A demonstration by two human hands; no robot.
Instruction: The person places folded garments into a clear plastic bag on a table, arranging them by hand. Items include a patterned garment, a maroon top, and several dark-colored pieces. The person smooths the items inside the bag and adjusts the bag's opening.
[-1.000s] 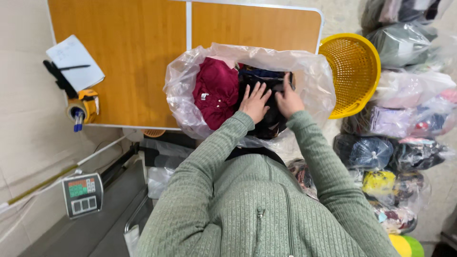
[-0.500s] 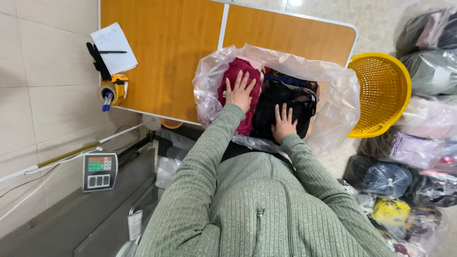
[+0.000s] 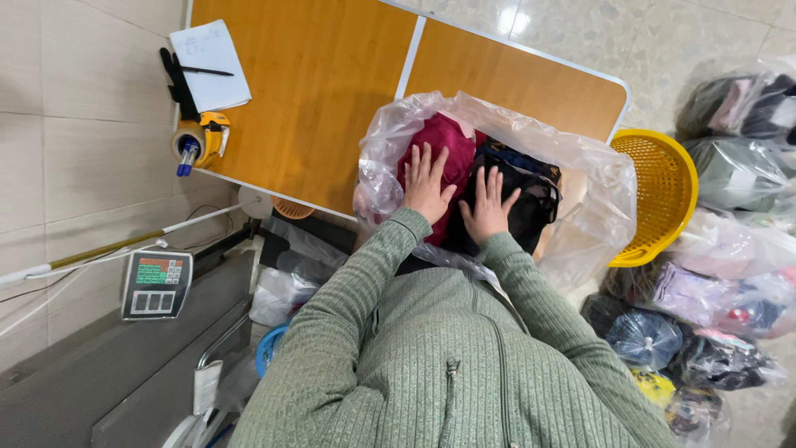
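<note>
1. Hands are pressing flat, fingers spread: left hand [image 3: 429, 184] on the maroon garment [image 3: 452, 149], right hand [image 3: 487, 207] on the dark garment [image 3: 531, 203].
2. Both garments are sitting inside the clear plastic bag [image 3: 597, 216] at the wooden table [image 3: 315, 99] edge; even, downward pressure is probably compacting them best.

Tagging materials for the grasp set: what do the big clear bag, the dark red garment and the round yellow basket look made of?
Big clear bag: thin plastic film, glossy, crinkled, see-through.
Dark red garment: soft matte fabric, probably knit; weave unreadable.
Round yellow basket: likely moulded plastic, uniform colour, perforated mesh wall.
</note>
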